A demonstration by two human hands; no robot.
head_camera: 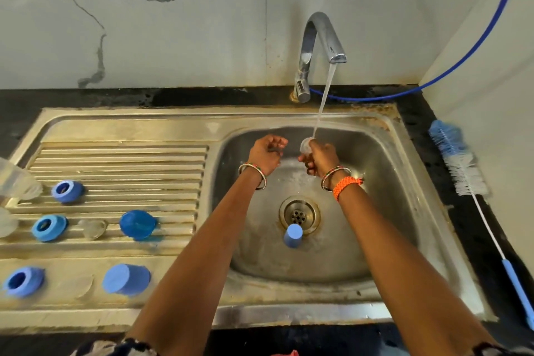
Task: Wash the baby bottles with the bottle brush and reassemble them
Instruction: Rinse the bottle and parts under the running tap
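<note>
1. Head view: the right hand (319, 157) holds a small clear teat (305, 145) under the water stream (323, 101) from the chrome tap (320, 46), over the basin of the steel sink (384, 159). Its grip is closed round the teat's lower part, fingers curled.
2. The left hand (264, 153) hangs just beside it, grasping nothing, fingers loosely curled.
3. The teat looks like thin translucent silicone: probably very light, soft and squashy, and slick while wet. Pinching it at the thicker base flange seems safer than at the tip, which would likely fold.
4. A pale blue cap (292, 235) lies in the basin, touching the drain's rim (300, 212); rigid, smooth plastic, likely easy to take by its sides.
5. On the ribbed drainboard (121, 165) sit three blue screw rings (68, 191) (49, 227) (23, 281), hard and hollow-centred, another pale blue cap (126, 279), a darker blue translucent dome (138, 224) and a second clear teat (92, 228).
6. A clear bottle body (16, 179) shows at the left edge, blurred.
7. The bottle brush (459, 159) lies on the dark tabletop right of the sink: blue and white bristles, thin white wire stem, blue handle. It is best held at the handle.
</note>
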